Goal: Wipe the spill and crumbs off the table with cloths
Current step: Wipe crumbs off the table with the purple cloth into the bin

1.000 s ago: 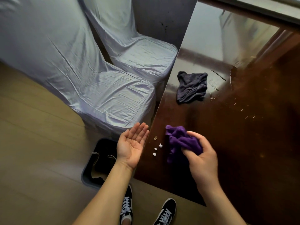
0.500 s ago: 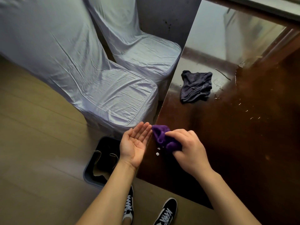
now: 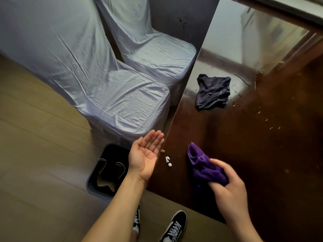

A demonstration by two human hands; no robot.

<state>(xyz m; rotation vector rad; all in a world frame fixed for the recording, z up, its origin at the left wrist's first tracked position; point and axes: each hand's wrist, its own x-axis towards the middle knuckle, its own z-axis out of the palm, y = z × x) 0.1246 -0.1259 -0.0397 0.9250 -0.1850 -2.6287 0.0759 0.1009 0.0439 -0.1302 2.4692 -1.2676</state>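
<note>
Basically left hand (image 3: 144, 158) sits cupped, grip apart, below the glossy dark-brown worktop (image 3: 244, 154) edge as a catch tray, right hand (image 3: 230, 189) clamped on bunched purple cloth (image 3: 203, 165) positioned to sweep white crumbs (image 3: 168, 161) off.

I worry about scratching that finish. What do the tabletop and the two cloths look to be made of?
The tabletop looks like dark wood under a glossy lacquer: it gives mirror-like reflections. The purple cloth, bunched in the right hand, seems soft microfibre or fleece. The grey cloth looks like looped terry with ribbed bands. Both seem gentle.
</note>
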